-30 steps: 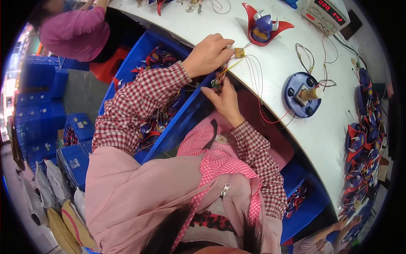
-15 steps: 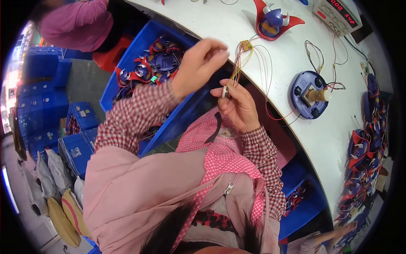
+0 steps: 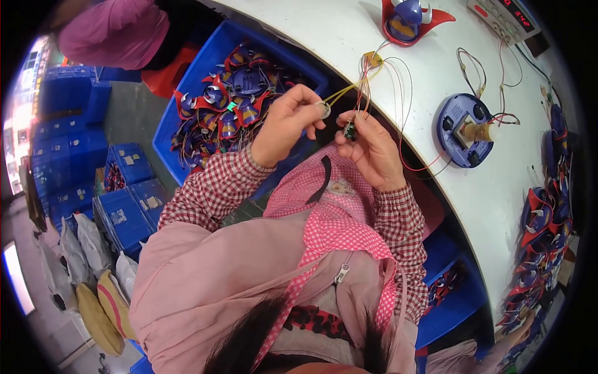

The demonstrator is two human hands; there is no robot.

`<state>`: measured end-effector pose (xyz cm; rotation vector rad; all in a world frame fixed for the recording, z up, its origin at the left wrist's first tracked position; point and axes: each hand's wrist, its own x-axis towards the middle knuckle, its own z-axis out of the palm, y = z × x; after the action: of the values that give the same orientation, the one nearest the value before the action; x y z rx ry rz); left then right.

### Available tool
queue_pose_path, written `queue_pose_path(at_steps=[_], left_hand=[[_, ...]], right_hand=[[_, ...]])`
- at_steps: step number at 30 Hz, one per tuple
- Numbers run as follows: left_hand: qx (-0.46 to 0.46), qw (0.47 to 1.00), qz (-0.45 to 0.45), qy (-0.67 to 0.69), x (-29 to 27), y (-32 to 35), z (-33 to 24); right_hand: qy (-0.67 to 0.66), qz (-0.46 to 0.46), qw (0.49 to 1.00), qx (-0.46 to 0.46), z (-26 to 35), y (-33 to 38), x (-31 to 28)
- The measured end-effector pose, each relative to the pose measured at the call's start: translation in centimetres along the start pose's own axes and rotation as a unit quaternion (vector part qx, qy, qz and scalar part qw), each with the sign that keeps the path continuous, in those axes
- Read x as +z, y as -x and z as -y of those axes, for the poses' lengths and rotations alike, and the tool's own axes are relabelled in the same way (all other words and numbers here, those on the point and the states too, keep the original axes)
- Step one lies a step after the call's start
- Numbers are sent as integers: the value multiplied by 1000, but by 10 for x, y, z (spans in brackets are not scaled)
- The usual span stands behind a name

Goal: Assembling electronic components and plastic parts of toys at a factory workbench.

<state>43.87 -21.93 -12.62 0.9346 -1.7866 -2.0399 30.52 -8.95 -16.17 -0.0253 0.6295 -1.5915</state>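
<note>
Hands are meeting just below the table [image 3: 349, 37] edge, above your pink apron. Your left hand [image 3: 286, 121] is pinching a small round disc [image 3: 324, 110] between thumb and forefinger, the other fingers curling loosely. Your right hand [image 3: 372, 149] is gripping a small green board [image 3: 350, 129] at the fingertips, palm turning toward you. The two hands are nearly touching, disc and board lying just beside each other.

Thin wires [image 3: 364, 84], yellow and red, are running up from the board and disc to a small yellow part [image 3: 373, 59] resting on the table near its edge. More red wire is looping from there across the table toward a blue round base [image 3: 464, 131], which is sitting on the table to the right of your hands with a tan coil standing in its middle.

Farther up the table, a red and blue toy shell [image 3: 408, 15] is standing near the far side, and a test box [image 3: 507, 15] with a lit red display is showing to its right. Along the right end of the table, a row of red and blue shells [image 3: 542, 218] is lying in a heap.

Left of the table, a blue bin [image 3: 187, 93] is holding many more such shells, close beside your left forearm. Beyond the bin, another person in a pink top [image 3: 118, 31] is sitting.
</note>
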Motion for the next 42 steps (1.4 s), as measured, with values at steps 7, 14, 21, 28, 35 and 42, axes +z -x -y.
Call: queue_pose_path(at_steps=[7, 14, 21, 28, 35, 42], left_hand=[[5, 1000, 3, -7, -1, -10, 8], [291, 882, -54, -368, 1, -35, -8], [425, 769, -18, -477, 10, -113, -16], [472, 725, 117, -488, 12, -135, -31], [508, 702, 134, -481, 22, -144, -24], [529, 679, 117, -495, 27, -144, -22]], right_hand=[[-53, 58, 997, 7, -2, 1, -15], [-179, 183, 967, -6, -10, -4, -28], [-152, 131, 979, -26, -12, -2, -21], [-149, 168, 974, -34, -2, 0, -7], [-149, 172, 973, -30, 0, -4, 8], [-159, 159, 973, -41, -1, -3, 4]])
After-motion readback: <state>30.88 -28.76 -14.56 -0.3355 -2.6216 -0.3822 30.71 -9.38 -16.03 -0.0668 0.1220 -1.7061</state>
